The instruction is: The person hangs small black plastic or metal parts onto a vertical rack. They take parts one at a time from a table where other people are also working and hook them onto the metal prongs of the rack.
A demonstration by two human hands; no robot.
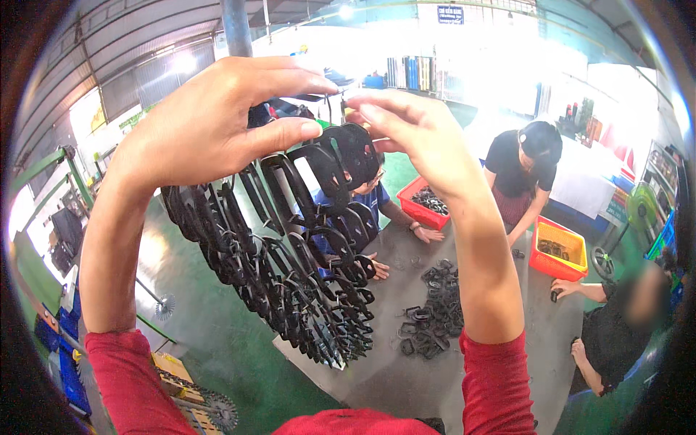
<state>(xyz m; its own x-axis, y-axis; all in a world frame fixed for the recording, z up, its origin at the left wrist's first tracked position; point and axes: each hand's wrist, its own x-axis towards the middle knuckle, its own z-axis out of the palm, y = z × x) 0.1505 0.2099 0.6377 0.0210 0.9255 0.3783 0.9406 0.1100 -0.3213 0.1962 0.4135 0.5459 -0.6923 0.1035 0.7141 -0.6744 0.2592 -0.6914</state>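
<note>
Both my arms, in red sleeves, are raised at the top of a tall hanging bundle of black loop-shaped parts [268, 254], which look like carabiners hung on thin hooks. My left hand [217, 119] is at the upper left of the bundle, thumb and fingers apart with a gap between them. Opposite it, my right hand [406, 130] has its fingertips drawn together near a thin dark wire at the top. What those fingertips hold, if anything, is too small to make out. The two hands' fingertips almost meet.
Loose black loops lie piled on a grey table [536, 348] beyond the bundle. A red basket [423, 206] and an orange-red one [557, 250] hold more parts. Three people work round the table; one is partly behind the bundle. A green fan [642, 206] stands at the right.
</note>
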